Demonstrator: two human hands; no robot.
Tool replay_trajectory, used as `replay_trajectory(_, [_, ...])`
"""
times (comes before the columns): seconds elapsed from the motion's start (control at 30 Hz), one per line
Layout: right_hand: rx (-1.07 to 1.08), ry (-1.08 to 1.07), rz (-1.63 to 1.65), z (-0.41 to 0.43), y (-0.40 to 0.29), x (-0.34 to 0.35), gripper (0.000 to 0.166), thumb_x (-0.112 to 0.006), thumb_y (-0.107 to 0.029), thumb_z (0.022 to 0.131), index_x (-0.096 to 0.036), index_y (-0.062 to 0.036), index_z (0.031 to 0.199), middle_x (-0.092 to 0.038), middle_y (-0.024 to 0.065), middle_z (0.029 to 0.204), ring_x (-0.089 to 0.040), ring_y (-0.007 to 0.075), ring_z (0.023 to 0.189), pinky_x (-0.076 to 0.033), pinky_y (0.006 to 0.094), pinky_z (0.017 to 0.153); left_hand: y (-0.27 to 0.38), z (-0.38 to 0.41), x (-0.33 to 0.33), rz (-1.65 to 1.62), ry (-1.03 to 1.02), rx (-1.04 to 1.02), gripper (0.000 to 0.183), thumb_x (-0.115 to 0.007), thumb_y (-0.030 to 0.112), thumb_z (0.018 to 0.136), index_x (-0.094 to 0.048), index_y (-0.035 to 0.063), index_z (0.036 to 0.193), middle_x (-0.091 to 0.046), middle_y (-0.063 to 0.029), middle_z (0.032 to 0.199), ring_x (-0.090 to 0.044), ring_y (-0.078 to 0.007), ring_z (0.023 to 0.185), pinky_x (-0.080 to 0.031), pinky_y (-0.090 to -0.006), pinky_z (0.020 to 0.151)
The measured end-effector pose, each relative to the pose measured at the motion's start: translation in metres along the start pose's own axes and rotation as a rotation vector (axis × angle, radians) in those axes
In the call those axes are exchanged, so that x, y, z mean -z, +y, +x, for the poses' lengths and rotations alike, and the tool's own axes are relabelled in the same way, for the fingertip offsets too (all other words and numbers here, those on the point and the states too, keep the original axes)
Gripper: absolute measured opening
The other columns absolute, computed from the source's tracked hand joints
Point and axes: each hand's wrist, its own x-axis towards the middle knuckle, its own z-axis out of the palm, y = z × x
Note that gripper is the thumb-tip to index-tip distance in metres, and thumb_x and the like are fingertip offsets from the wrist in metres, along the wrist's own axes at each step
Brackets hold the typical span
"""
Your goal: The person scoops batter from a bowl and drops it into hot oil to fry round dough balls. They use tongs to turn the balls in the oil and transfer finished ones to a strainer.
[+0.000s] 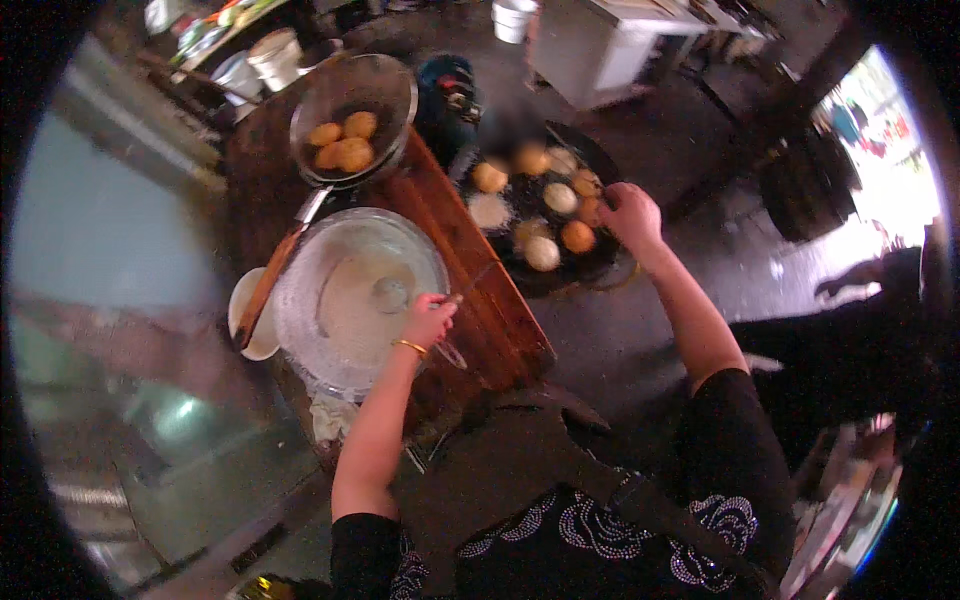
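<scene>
Before me a dark frying pan [547, 281] holds several round fried pieces, some golden brown like one [577, 236], some pale like another [561, 198]. My right hand [632, 216] is at the pan's right rim, its fingers bent; whether they hold anything is unclear. Over the right edge of a wide metal basin [431, 247] of pale batter [360, 292], my left hand [430, 322] grips a thin tool's handle [454, 298]. A thin rod runs from that hand towards the pan. A wire strainer [298, 161] with a wooden handle [270, 281] holds several browned pieces [352, 154].
The basin and strainer rest on a wooden table [480, 300]. A pale bowl [259, 346] is left of the basin, and a cloth [330, 420] lies below it. Buckets [276, 60] stand at the upper left. A dark container [446, 79] is behind the pan.
</scene>
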Motion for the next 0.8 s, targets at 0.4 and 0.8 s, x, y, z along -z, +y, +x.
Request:
replay_trajectory(0.4, [-0.131,-0.304,-0.593,-0.089,0.113,-0.016,0.024,-0.054,-0.018,0.064,-0.055,-0.0031,0.083,-0.054,0.0117,0.088,-0.053,0.0245,0.087,-0.046,0.0329,0.071,0.007,-0.001,-0.002,-0.024,-0.012,-0.020,0.025,-0.056,0.016,0.077,-0.046,0.0040,0.097,-0.051,-0.0035,0.057,-0.041,-0.0068,0.040,-0.032,-0.0198,0.036])
replay_trajectory(0.8, [-0.016,-0.454,-0.753,-0.065,0.142,-0.065,0.023,-0.061,-0.017,0.060,-0.059,-0.0053,0.080,-0.054,0.0086,0.087,-0.053,0.0225,0.085,-0.047,0.0308,0.068,0.005,0.000,-0.002,-0.026,-0.022,-0.024,0.027,-0.057,0.017,0.078,-0.045,0.0036,0.098,-0.051,-0.0032,0.057,-0.040,-0.0064,0.039,-0.032,-0.0201,0.036])
